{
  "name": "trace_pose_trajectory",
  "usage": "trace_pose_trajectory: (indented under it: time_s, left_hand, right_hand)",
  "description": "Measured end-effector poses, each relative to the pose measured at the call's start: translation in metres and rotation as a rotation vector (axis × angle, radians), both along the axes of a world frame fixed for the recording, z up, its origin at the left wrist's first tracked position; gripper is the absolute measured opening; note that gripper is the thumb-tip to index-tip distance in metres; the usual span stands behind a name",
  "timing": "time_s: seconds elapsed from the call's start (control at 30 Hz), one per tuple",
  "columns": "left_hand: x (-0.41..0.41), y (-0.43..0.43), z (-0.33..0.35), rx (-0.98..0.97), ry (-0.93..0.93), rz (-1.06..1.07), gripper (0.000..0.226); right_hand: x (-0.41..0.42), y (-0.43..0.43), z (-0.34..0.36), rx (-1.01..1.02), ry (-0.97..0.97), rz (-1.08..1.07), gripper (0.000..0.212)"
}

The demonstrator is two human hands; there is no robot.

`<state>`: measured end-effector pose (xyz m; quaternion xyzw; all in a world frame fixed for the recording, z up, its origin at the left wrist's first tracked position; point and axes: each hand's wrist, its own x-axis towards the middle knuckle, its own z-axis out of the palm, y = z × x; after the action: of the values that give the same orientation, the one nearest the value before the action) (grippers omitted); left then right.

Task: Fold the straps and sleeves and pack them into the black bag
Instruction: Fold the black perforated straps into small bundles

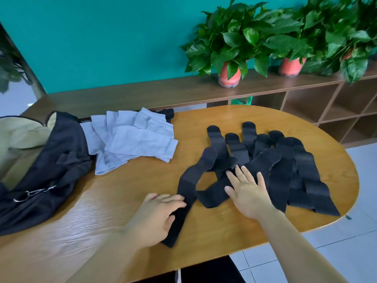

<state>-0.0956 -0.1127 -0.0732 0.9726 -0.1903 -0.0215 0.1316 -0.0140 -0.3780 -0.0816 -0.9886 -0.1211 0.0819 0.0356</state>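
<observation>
Straps [285,170], black and perforated, lie fanned in an overlapping heap on the right of the wooden table [122,201]; the nearest strap [189,180] runs slantwise toward the near edge. The left hand [157,213] lies on its lower half, fingers lightly bent; whether it pinches or only presses I cannot tell. The right hand [248,193] rests flat on the heap, fingers spread, holding nothing. To fold well, draw this one strap clear, bring end to end squarely, then flatten. Grey sleeves [134,139] and the open black bag [51,170] wait at left
</observation>
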Motion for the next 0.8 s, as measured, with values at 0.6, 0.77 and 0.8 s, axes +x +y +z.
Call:
trace_pose_trajectory:
  time_s: [0.6, 0.77, 0.8]
  left_hand:
    - [-0.073, 0.049, -0.020, -0.044, -0.169, 0.097, 0.038]
    - [-0.083, 0.058, -0.020, -0.026, -0.244, 0.203, 0.038]
    - [-0.085, 0.060, -0.020, -0.022, -0.252, 0.226, 0.038]
  right_hand:
    - [0.000, 0.002, 0.013, -0.025, -0.079, -0.032, 0.054]
    - [-0.010, 0.018, 0.023, 0.164, -0.396, 0.077, 0.049]
    - [-0.013, 0.026, 0.027, 0.214, -0.451, 0.120, 0.046]
